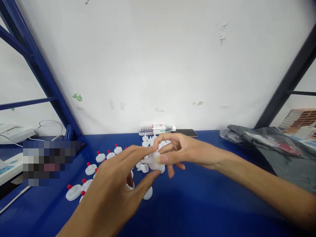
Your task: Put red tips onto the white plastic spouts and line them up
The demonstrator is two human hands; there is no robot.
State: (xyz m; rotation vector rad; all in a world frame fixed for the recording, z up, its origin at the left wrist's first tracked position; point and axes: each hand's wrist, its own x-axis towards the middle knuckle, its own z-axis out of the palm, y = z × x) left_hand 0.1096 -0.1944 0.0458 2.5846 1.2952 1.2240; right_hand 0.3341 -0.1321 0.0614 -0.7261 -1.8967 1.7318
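Note:
Above the blue table, a translucent white plastic cap with a narrow spout (153, 162) is held between both hands, its spout toward the left. My right hand (187, 150) pinches it between thumb and fingers from the right. From the left, my left hand (116, 186) curves round it, index fingertip at its top and thumb tip at its lower edge. Behind and below the hands lie several similar white caps without red tips, one of them (147, 193) near my left thumb. Left of my left hand stand several white caps with red tips (73, 192), some partly hidden by that hand.
A clear water bottle (159, 129) lies by the wall, with a dark phone (186, 132) beside it. Grey plastic bags (261, 140) cover the table's right side. A white power strip (11, 168) with cables sits at left. Blue shelf posts (46, 72) flank the table (197, 204).

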